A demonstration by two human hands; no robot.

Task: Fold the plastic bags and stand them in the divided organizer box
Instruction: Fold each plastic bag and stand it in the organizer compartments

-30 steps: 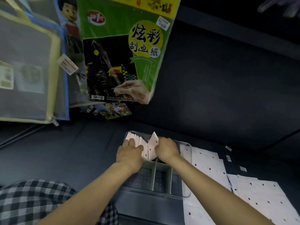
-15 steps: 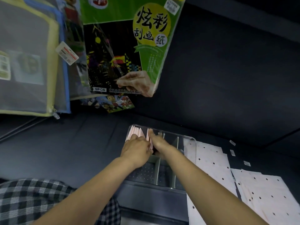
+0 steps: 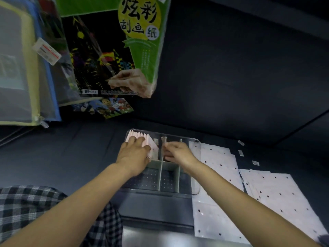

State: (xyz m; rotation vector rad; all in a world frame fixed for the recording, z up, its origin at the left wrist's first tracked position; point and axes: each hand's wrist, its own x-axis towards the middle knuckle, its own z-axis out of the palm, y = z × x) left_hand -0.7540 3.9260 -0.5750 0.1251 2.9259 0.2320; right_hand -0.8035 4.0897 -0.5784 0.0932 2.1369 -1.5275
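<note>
Head view: your left hand (image 3: 134, 154) presses flat on the folded bags (image 3: 140, 138) standing far-left in the organizer box (image 3: 195, 175), while your right hand (image 3: 178, 154), just right, curls over the divider (image 3: 162, 150).

Folded bags (image 3: 140, 139) in organizer (image 3: 196, 168) (far-left)

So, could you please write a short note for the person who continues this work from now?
Left hand: fingers lie flat on the folded bags.
Right hand: at the middle divider; grip unclear.
Organizer box: the folded bags stand in its far left compartment; the near compartments show bare floor.
Done: one row of bags folded and stood up.
Left: the flat dotted bags lie on the right, not yet folded.
</note>
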